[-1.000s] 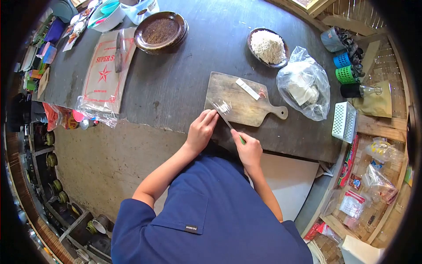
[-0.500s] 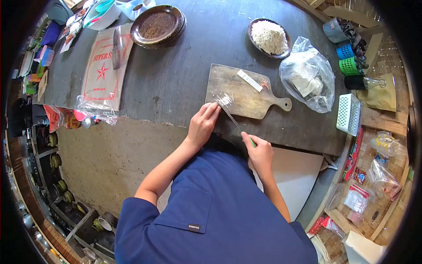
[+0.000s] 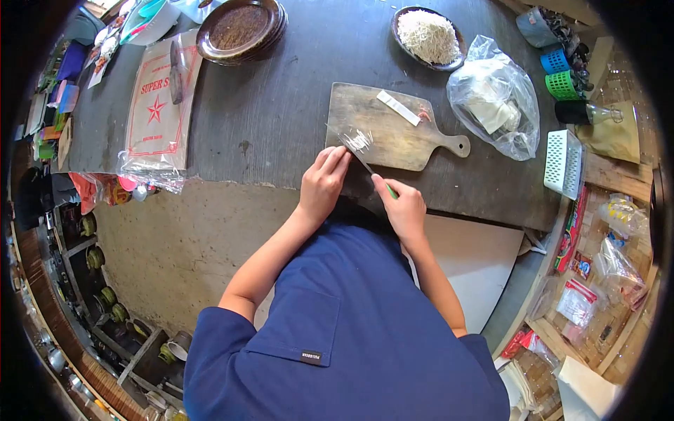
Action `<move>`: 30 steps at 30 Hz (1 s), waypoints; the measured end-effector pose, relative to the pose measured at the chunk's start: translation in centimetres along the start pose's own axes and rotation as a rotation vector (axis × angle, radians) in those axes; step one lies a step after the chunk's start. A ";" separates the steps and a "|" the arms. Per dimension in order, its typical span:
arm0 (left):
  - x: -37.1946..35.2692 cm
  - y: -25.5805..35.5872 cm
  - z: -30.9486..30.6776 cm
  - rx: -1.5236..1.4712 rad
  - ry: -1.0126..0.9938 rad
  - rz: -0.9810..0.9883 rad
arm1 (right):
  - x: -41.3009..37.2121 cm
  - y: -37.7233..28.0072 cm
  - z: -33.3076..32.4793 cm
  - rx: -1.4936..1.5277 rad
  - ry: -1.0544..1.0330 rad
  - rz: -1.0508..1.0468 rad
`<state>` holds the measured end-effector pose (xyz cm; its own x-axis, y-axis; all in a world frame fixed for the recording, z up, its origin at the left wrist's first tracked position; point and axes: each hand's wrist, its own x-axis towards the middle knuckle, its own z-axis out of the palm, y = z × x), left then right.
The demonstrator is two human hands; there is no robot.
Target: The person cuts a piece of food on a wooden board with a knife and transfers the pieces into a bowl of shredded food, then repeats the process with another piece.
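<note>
My right hand point(image 3: 405, 212) is closed round the green handle of a knife point(image 3: 365, 165). The blade runs up and to the left, past the fingertips of my left hand point(image 3: 323, 184). Those fingers are bunched together at the near left edge of a wooden cutting board point(image 3: 390, 151); what they pinch is hidden. Thin white shreds point(image 3: 359, 140) lie on the board beside the blade. Further back on the board are a flat white strip point(image 3: 398, 108) and a few small reddish bits point(image 3: 424, 114).
Behind the board stands a dark bowl heaped with white shreds point(image 3: 428, 36). A clear plastic bag with pale pieces point(image 3: 495, 109) lies to its right. Stacked brown plates point(image 3: 242, 31) and a printed paper bag point(image 3: 156, 112) with a dark blade on it are on the left.
My right hand has slid the knife forward and left, so more blade reaches past my left fingers. My left hand keeps its place at the board's edge. The view has shifted slightly.
</note>
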<state>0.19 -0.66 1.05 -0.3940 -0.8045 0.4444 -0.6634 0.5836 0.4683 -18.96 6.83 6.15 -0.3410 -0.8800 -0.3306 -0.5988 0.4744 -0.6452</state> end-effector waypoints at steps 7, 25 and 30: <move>0.0 0.0 -0.1 -0.008 0.015 0.002 | -1.7 0.2 -1.4 -0.043 0.026 0.030; 0.3 -0.1 -0.2 -0.019 0.023 0.001 | -2.3 -0.6 -2.1 -0.047 0.005 0.024; 0.1 0.1 0.2 -0.019 0.046 -0.034 | 0.5 -0.3 0.6 -0.088 0.020 -0.029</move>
<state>-0.07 -0.71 1.04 -0.3420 -0.8181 0.4623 -0.6631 0.5587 0.4982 -18.51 6.24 5.78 -0.3360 -0.8934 -0.2983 -0.6699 0.4493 -0.5910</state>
